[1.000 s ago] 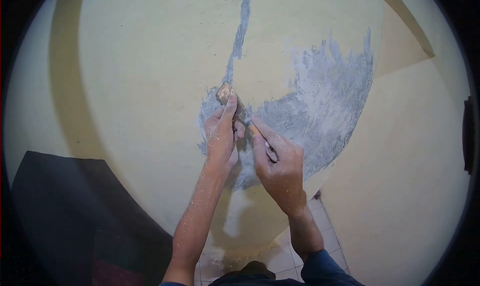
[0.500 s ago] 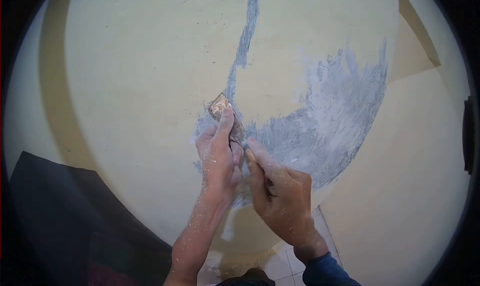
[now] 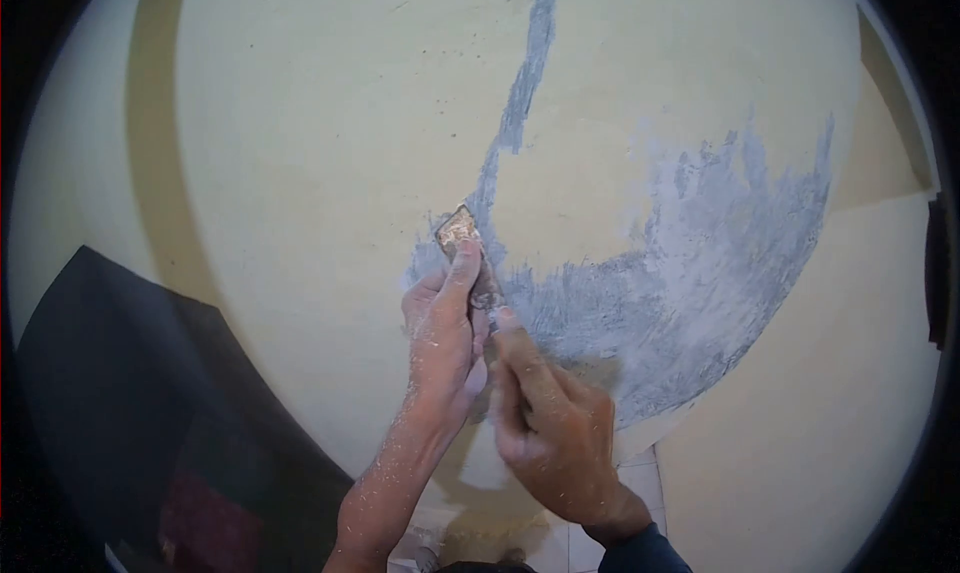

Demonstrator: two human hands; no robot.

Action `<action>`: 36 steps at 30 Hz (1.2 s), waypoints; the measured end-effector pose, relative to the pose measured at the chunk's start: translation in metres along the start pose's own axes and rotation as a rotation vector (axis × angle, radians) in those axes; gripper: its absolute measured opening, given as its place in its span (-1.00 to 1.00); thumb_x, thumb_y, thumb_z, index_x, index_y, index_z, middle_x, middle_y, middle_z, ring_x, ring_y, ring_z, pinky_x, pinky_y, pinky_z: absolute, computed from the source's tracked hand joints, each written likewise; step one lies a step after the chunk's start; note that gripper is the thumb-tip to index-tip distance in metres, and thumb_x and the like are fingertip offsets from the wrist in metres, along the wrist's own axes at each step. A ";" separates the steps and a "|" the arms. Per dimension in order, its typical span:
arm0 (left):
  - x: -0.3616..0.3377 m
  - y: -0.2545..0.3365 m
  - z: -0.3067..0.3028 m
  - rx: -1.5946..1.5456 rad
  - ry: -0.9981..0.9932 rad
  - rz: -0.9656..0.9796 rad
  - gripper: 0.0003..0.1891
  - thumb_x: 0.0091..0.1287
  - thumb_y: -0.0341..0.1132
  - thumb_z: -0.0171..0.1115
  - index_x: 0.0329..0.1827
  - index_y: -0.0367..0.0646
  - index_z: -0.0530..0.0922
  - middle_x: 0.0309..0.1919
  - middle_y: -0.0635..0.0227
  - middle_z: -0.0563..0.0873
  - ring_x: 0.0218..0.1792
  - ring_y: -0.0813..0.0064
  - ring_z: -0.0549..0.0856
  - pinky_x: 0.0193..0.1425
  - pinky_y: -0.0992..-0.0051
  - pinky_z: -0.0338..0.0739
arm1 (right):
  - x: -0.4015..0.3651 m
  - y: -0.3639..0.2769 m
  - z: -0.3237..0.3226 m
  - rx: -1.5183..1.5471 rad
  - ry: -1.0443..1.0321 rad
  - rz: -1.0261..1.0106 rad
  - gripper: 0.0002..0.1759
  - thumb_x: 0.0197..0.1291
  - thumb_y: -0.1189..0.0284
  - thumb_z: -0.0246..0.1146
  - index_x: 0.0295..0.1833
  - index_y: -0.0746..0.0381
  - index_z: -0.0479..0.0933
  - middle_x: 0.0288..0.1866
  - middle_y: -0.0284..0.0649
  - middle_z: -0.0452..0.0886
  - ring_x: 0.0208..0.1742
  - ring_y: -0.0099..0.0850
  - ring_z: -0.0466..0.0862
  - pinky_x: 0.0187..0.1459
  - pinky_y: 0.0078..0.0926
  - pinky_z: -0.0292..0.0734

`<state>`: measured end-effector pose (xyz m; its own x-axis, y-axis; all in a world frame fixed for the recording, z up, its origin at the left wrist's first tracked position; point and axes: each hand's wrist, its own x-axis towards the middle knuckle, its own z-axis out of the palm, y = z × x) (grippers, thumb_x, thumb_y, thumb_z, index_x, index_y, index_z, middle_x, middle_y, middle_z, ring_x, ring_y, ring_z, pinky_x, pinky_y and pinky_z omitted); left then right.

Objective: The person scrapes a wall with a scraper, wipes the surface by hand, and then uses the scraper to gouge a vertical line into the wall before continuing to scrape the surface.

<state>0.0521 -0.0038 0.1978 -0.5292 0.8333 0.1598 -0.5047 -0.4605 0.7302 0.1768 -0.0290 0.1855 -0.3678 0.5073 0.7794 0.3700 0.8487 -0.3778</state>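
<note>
A scraper (image 3: 459, 230), its blade caked with pale plaster dust, points up and to the left in front of the wall. My left hand (image 3: 447, 308) pinches the blade, thumb on its face, fingers behind. Lower down and to the right, my right hand (image 3: 555, 403) is wrapped round the handle, which is mostly hidden inside the fist. Behind both hands is a cream wall (image 3: 330, 223) with a rough grey scraped patch (image 3: 690, 273). Dust and small flecks cover both hands and forearms.
A narrow grey strip (image 3: 530, 63) runs up the wall from the patch. At lower left stands a large dark panel (image 3: 130, 373). Pale floor tiles (image 3: 640, 488) show at the bottom, and a second wall (image 3: 790, 413) meets the first on the right.
The wall markings and dark panel have shifted in view as the camera moved. Both hands still hold the scraper, now slightly lower in view; my right hand has turned a little and is blurred.
</note>
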 end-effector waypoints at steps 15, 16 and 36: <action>0.006 -0.003 -0.003 0.130 0.030 0.103 -0.68 0.46 -0.02 0.24 -0.35 -0.04 0.53 -0.57 0.60 0.51 -0.70 0.81 0.32 -0.65 0.67 0.15 | 0.004 0.016 -0.001 0.165 -0.142 -0.003 -0.46 0.24 0.66 0.24 0.36 0.31 0.44 -0.32 0.06 0.68 -0.42 -0.10 0.71 -0.42 -0.32 0.54; 0.005 -0.004 -0.005 0.161 0.044 0.062 -0.68 0.46 -0.02 0.24 -0.35 -0.04 0.53 -0.58 0.60 0.51 -0.70 0.81 0.32 -0.65 0.67 0.15 | 0.008 0.015 -0.003 0.176 -0.168 0.003 -0.47 0.24 0.65 0.23 0.36 0.31 0.44 -0.31 0.07 0.68 -0.42 -0.08 0.71 -0.42 -0.31 0.54; 0.002 0.001 -0.009 0.237 0.074 0.076 -0.65 0.44 -0.07 0.29 -0.41 -0.15 0.61 -0.61 0.56 0.57 -0.67 0.78 0.42 -0.63 0.66 0.22 | -0.006 0.012 0.004 0.167 -0.149 -0.028 -0.42 0.26 0.65 0.18 0.42 0.41 0.34 -0.18 0.11 0.72 -0.33 -0.04 0.75 -0.34 -0.30 0.61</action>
<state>0.0446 -0.0054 0.1923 -0.6126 0.7703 0.1771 -0.2927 -0.4292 0.8545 0.1799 -0.0207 0.1745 -0.5026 0.4891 0.7128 0.2160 0.8695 -0.4443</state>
